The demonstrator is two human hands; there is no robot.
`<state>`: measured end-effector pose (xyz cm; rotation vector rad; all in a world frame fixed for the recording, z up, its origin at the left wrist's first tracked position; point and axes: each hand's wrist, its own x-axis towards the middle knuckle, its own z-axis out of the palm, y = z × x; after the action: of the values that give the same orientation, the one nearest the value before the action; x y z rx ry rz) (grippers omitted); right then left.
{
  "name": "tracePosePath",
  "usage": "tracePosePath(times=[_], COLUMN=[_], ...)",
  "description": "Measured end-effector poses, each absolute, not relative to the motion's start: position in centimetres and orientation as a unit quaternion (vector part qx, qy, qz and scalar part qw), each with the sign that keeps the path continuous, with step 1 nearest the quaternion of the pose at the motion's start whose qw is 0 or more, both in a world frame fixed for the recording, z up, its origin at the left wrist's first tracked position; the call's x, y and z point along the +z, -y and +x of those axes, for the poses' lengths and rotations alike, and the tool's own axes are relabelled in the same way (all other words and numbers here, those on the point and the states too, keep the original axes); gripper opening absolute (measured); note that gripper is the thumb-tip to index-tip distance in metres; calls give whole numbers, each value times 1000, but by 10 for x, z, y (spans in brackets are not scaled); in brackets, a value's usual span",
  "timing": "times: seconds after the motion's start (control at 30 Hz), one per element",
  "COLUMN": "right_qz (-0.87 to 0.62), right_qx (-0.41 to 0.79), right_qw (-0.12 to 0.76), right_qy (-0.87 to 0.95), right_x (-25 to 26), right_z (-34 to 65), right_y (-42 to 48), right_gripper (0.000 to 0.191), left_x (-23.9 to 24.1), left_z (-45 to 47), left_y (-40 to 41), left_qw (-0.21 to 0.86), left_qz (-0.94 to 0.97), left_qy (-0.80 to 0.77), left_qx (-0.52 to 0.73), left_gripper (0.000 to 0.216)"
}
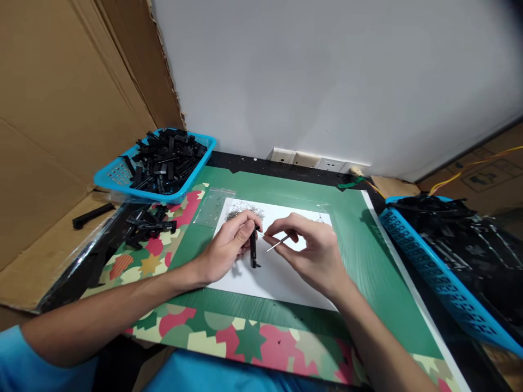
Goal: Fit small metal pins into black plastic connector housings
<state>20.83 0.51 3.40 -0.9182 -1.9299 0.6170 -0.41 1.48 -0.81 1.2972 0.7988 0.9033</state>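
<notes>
Green mat [359, 256] on the desk, white sheet [281, 280] on top; left hand [229, 247] pinches a black part [254, 253] upright on the sheet; right hand [314, 250] pinches a thin pin [277, 244] near its top; left basket [118, 177] is heaped, right basket [433, 272] loaded too, so roughly midway I'd guess.

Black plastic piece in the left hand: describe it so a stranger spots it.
On the green mat lies a white paper sheet; over it the left hand pinches a slim black plastic piece. Unlike the black pieces in the blue basket, it alone is held, facing a thin metal pin in the right hand.
</notes>
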Motion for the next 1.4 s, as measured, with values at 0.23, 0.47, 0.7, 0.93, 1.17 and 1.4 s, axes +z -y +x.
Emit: tracePosePath(times=[0.23, 0.47, 0.7, 0.93, 1.17, 1.4], right_qz=[-352, -341, -297, -267, -262, -251], right_qx=[217, 171, 240, 209, 197, 203], right_qw=[432, 431, 380, 330, 327, 323], right_qy=[801, 818, 842, 881, 887, 890], right_x=[27, 26, 29, 18, 16, 12], right_z=[205, 204, 209, 205, 203, 201], right_y=[-6, -3, -3, -2, 0, 1], right_gripper=[11, 12, 22, 23, 24, 28], left_x=[-12, -11, -7, -9, -11, -10], left_z=[-4, -4, -4, -3, -4, -4], left_y=[-13, -14, -17, -19, -19, -20], left_qw=[684, 688, 611, 614, 600, 599], left_qz=[540, 535, 578, 562, 574, 575], left_qy=[-319, -322, -361, -370, -372, -374], left_qx=[372, 370, 403, 412, 415, 413], left_gripper=[35, 35, 40, 41, 41, 42])
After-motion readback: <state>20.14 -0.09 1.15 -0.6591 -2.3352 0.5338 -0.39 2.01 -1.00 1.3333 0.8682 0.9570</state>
